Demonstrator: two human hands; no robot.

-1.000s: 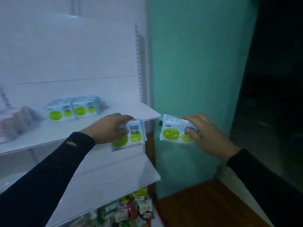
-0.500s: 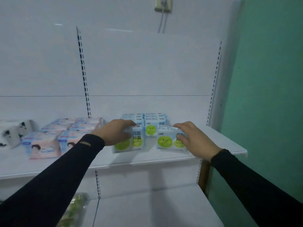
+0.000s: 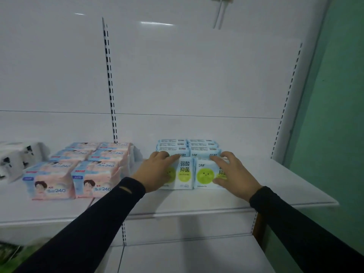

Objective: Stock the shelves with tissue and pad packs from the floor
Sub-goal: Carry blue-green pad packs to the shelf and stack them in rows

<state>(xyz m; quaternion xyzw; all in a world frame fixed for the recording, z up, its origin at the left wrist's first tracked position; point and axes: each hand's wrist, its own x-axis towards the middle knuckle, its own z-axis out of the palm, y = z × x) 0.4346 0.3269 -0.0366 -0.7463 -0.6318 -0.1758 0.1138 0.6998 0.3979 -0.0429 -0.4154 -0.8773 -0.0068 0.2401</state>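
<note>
While both arms reach in from the bottom of the frame, I see my left hand [image 3: 157, 170] lying over the left pad pack [image 3: 183, 174] at the centre of the white shelf [image 3: 275, 186], its fingers curled over the pack's top edge and gripping it. That pack stands upright on the shelf, pale blue and white with a green smiley circle, and its face reads 弱酸抑菌 in dark characters. Just beside it, touching on the right, stands the right pad pack [image 3: 204, 175] of the same design; I can read "240mm" in small print at its foot, and my right hand [image 3: 234, 174] holds it with fingers over the top edge and thumb against the front. Directly behind the two packs sits a stack of matching blue packs [image 3: 187, 146], reaching to the back panel. To the left of centre, pink and blue packs [image 3: 78, 168] fill rows; each carries a cartoon face and a large "240". At the far left edge lies a blurred white bundle with black marks [image 3: 17, 158]; I cannot tell what it is. A green wall [image 3: 334, 115] fills the right side, and a cable [image 3: 218, 14] hangs at the top.
</note>
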